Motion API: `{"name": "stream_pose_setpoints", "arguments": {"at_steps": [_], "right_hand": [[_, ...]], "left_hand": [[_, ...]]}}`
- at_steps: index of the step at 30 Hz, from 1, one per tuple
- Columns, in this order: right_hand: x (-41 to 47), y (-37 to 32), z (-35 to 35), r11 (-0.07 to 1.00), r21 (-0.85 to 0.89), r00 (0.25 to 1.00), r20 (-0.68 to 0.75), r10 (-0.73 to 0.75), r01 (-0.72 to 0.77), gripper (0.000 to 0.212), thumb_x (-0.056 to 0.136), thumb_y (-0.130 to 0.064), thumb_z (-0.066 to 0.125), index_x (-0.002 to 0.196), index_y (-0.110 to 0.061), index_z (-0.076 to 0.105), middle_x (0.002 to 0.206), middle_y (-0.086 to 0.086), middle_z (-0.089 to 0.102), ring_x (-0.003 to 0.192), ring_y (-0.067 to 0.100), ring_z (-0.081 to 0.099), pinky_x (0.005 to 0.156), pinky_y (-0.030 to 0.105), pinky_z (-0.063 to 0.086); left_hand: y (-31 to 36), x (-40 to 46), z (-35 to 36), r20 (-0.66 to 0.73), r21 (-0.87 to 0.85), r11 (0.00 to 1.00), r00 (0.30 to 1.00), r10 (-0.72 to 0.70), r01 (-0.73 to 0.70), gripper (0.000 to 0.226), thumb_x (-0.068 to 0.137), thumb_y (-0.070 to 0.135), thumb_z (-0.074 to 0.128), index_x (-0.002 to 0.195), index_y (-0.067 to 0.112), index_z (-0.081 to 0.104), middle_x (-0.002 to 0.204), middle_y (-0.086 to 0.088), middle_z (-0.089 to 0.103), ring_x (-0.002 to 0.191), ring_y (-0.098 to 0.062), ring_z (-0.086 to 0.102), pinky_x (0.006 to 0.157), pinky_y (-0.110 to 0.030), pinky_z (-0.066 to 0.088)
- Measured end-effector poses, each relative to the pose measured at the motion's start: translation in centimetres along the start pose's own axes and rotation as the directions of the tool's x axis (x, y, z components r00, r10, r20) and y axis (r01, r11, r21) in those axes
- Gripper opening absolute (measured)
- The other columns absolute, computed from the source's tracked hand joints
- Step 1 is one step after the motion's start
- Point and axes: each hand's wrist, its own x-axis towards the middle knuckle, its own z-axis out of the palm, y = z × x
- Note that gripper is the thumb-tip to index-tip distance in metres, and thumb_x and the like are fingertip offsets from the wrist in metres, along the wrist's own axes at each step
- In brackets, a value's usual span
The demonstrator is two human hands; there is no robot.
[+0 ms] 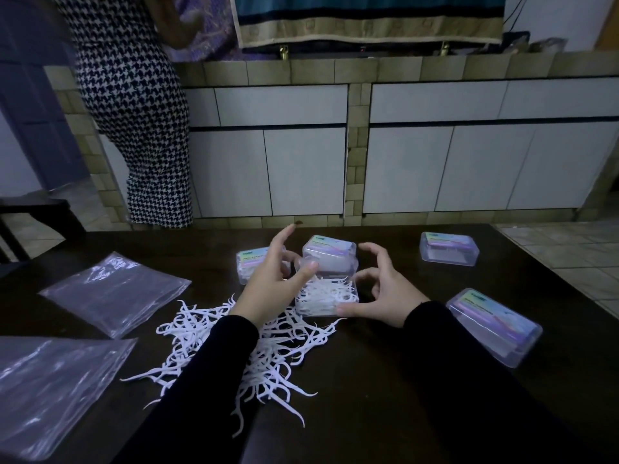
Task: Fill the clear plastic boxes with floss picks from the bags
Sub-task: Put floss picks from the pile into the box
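Clear box [326,298] of floss picks, lid label [330,246] unreadable

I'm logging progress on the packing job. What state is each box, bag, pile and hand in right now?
Middle box: lid up, full of picks.
Box behind the left hand: closed, holds picks.
Far right box: closed.
Near right box: closed.
Two bags: flat, look empty.
Pile of picks: loose on table.
Left hand: open.
Right hand: open, thumb touching the middle box.
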Motion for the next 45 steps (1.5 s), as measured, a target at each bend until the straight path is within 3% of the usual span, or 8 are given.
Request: {"name": "stream_pose_setpoints", "arguments": {"at_steps": [5, 10, 17, 21, 27, 31, 37, 45], "right_hand": [[0.3, 0.2, 0.2, 0.997, -0.071, 1.000, -0.007, -0.005, 0.005, 0.085, 0.073, -0.048, 0.078, 0.144, -0.038, 0.033, 0.142, -0.006, 0.044, 0.124, 0.015, 0.045, 0.101, 0.034, 0.042], [0.7, 0.3, 0.1, 0.993, -0.114, 0.999, -0.040, -0.005, 0.000, 0.078, 0.073, -0.050, 0.076, 0.140, -0.039, 0.039, 0.147, -0.006, 0.040, 0.124, 0.014, 0.041, 0.100, 0.036, 0.042], [1.0, 0.4, 0.0, 0.988, -0.151, 0.999, -0.044, -0.022, 0.015, 0.075, 0.073, -0.051, 0.076, 0.139, -0.038, 0.041, 0.146, -0.006, 0.041, 0.121, 0.013, 0.043, 0.097, 0.033, 0.042], [0.9, 0.2, 0.0, 0.991, -0.135, 0.998, -0.053, -0.025, 0.017, 0.074, 0.074, -0.049, 0.076, 0.138, -0.035, 0.044, 0.143, -0.007, 0.044, 0.113, 0.008, 0.042, 0.095, 0.031, 0.041], [1.1, 0.3, 0.0, 0.992, -0.128, 0.999, -0.052, -0.014, 0.008, 0.075, 0.073, -0.048, 0.077, 0.139, -0.035, 0.043, 0.144, -0.007, 0.043, 0.119, 0.012, 0.043, 0.096, 0.032, 0.041], [1.0, 0.3, 0.0, 0.993, -0.120, 0.999, -0.038, -0.023, 0.018, 0.075, 0.073, -0.048, 0.077, 0.139, -0.036, 0.042, 0.144, -0.006, 0.043, 0.114, 0.009, 0.042, 0.094, 0.031, 0.041], [1.0, 0.4, 0.0, 0.992, -0.116, 0.997, -0.048, -0.054, 0.049, 0.074, 0.074, -0.047, 0.077, 0.138, -0.033, 0.043, 0.140, -0.008, 0.046, 0.101, 0.002, 0.040, 0.085, 0.024, 0.038], [1.1, 0.6, 0.0, 0.993, -0.105, 0.998, -0.045, -0.050, 0.045, 0.073, 0.073, -0.046, 0.078, 0.137, -0.034, 0.045, 0.141, -0.007, 0.045, 0.105, 0.004, 0.039, 0.090, 0.028, 0.040]], "left_hand": [[-1.3, -0.1, -0.1, 0.148, 0.286, 0.933, 0.973, 0.180, -0.216, 0.025, 0.080, 0.047, 0.068, 0.103, 0.039, 0.071, 0.108, 0.019, 0.057, 0.099, 0.003, 0.053, 0.084, -0.021, 0.048], [-1.1, -0.2, 1.1, 0.122, 0.439, 0.848, 0.955, 0.270, -0.296, 0.025, 0.083, 0.029, 0.073, 0.107, 0.027, 0.072, 0.123, 0.014, 0.063, 0.111, 0.003, 0.055, 0.099, -0.020, 0.043], [-0.7, -0.4, 2.3, 0.063, 0.523, 0.812, 0.962, 0.267, -0.260, 0.022, 0.083, 0.036, 0.071, 0.097, 0.019, 0.070, 0.122, 0.007, 0.064, 0.110, -0.010, 0.059, 0.093, -0.024, 0.045], [-0.1, -0.4, 3.1, 0.086, 0.629, 0.703, 0.928, 0.362, -0.332, 0.019, 0.084, 0.032, 0.068, 0.083, 0.014, 0.062, 0.089, 0.002, 0.064, 0.081, -0.017, 0.060, 0.072, -0.036, 0.052], [-0.6, -0.3, 2.6, 0.094, 0.659, 0.641, 0.889, 0.449, -0.394, 0.041, 0.082, 0.055, 0.051, 0.096, 0.018, 0.066, 0.092, 0.009, 0.068, 0.076, -0.010, 0.063, 0.060, -0.031, 0.052], [-0.8, -0.2, 2.9, 0.072, 0.700, 0.590, 0.862, 0.502, -0.402, 0.019, 0.083, 0.038, 0.065, 0.086, 0.019, 0.065, 0.083, 0.008, 0.067, 0.072, -0.011, 0.062, 0.057, -0.028, 0.049], [-0.4, -0.3, 3.1, 0.040, 0.687, 0.616, 0.866, 0.498, -0.386, 0.017, 0.079, 0.037, 0.072, 0.091, 0.026, 0.068, 0.089, 0.010, 0.069, 0.081, -0.008, 0.063, 0.065, -0.018, 0.039], [-0.2, -0.2, 2.9, 0.067, 0.632, 0.672, 0.891, 0.449, -0.386, 0.011, 0.079, 0.034, 0.074, 0.082, 0.024, 0.076, 0.088, 0.005, 0.074, 0.077, -0.011, 0.068, 0.066, -0.029, 0.054]]}}
